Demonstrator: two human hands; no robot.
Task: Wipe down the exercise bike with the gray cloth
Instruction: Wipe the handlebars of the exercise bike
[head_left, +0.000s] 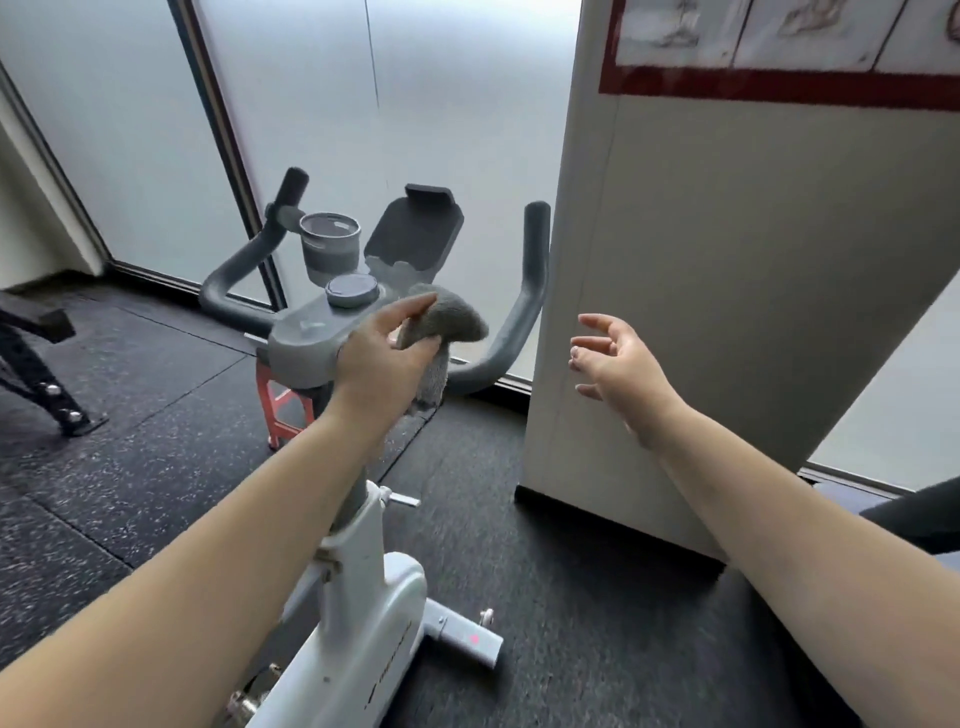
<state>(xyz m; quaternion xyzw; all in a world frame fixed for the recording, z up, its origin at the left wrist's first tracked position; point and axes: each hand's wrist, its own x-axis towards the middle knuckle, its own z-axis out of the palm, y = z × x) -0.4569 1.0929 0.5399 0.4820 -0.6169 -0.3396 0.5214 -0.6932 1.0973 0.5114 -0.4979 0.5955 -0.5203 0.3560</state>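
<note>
A white exercise bike (363, 587) stands in front of me, with a grey console (311, 338), dark curved handlebars (519, 322), a grey cup holder (330, 247) and a black tablet holder (415, 228). My left hand (384, 358) grips the bunched gray cloth (447, 322) just right of the console, over the handlebar stem; part of the cloth hangs down below the hand. My right hand (618, 364) hovers to the right of the bike with fingers spread and nothing in it, in front of a white pillar.
A white pillar (727, 260) rises close on the right, beside the right handlebar. Frosted glass panels (363, 104) stand behind the bike. A red-orange stand (280, 405) sits on the black speckled floor (130, 415). Dark equipment (36, 364) is at the left edge.
</note>
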